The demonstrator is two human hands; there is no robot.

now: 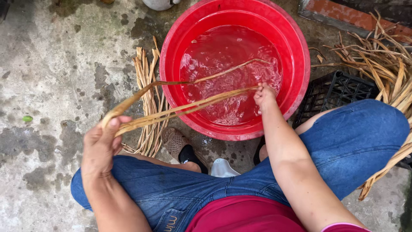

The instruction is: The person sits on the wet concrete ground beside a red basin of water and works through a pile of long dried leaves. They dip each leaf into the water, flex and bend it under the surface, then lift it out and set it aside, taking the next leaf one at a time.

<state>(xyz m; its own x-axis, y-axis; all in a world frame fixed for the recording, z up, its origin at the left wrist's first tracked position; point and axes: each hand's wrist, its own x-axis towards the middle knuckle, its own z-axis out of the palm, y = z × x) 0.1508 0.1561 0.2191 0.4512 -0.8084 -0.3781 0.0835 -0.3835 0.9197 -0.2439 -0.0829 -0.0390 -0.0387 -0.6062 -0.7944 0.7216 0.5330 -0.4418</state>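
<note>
Both hands (103,141) gripping dried strips (180,107), stretched over red basin (296,92)

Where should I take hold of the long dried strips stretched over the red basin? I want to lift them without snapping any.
Grip the dried strips near both ends, as the left hand and right hand do: from the left outside the red basin, from above at the water. They are long, thin and sagging, so a one-ended grip would probably bend them sharply.
</note>
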